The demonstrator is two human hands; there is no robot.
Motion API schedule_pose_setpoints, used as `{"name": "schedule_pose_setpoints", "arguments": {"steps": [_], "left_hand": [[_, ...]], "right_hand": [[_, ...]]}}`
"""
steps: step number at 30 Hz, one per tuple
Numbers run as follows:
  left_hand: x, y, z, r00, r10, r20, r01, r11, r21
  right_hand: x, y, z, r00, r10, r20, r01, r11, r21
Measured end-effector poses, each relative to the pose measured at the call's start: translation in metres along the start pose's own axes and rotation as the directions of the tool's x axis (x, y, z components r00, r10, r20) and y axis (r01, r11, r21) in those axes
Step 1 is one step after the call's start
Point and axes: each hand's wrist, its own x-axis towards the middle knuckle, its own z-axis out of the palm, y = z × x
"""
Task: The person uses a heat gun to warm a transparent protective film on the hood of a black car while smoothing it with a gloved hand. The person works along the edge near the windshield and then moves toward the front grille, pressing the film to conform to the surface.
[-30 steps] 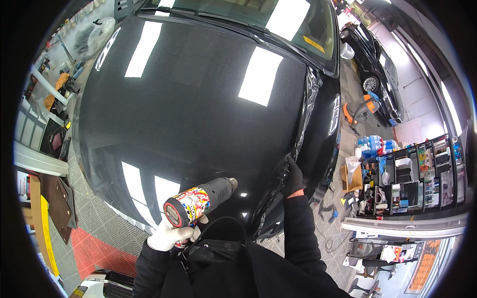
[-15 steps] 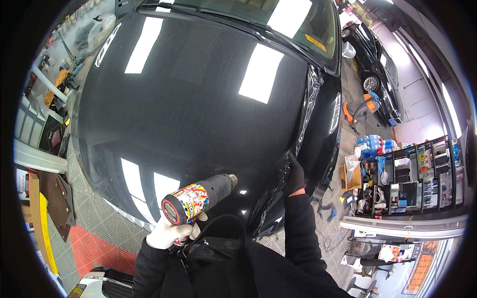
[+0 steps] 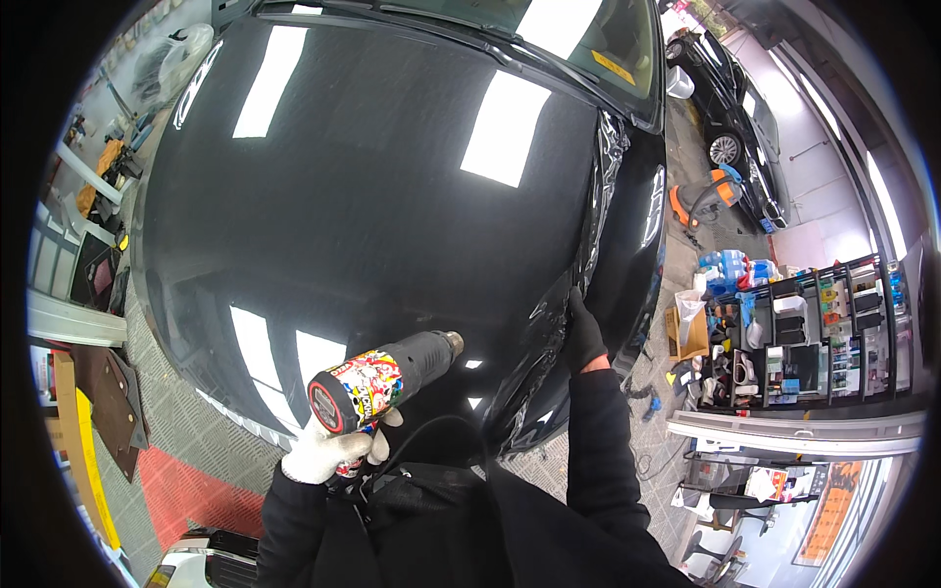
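My left hand (image 3: 328,453), in a white glove, is closed round the handle of a heat gun (image 3: 384,380) with a colourful patterned body. Its metal nozzle points right, over the front of a glossy black car hood (image 3: 363,225). At the hood's right edge, my right hand (image 3: 586,335), in a black glove, has its fingers pressed together on the loose edge of shiny black film (image 3: 541,355). This film is wrinkled and runs in a crumpled strip along that edge up toward the windshield. The glove partly hides the fingertips.
A cord (image 3: 441,423) loops from the heat gun past my chest. An orange vacuum cleaner (image 3: 704,199) and another black car (image 3: 730,122) stand at the far right. Shelving (image 3: 818,338) and a cardboard box (image 3: 688,333) are to the right. Brown panels (image 3: 106,392) lean at the left.
My right hand has shifted slightly, and the film beside it now stands out wider and more wrinkled. The heat gun stays over the hood in my left hand. The whole view has shifted a little.
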Motion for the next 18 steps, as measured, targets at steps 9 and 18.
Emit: {"name": "schedule_pose_setpoints", "arguments": {"steps": [9,18], "left_hand": [[-0.007,0.001,0.01,0.998,0.04,-0.057,-0.038,0.998,0.04],[-0.005,-0.002,0.012,0.999,0.036,-0.012,-0.036,0.999,0.037]], "right_hand": [[0.018,-0.003,-0.001,0.951,-0.168,-0.259,0.144,0.984,-0.109],[0.086,-0.036,-0.017,0.921,-0.345,-0.181,0.188,0.801,-0.568]]}}
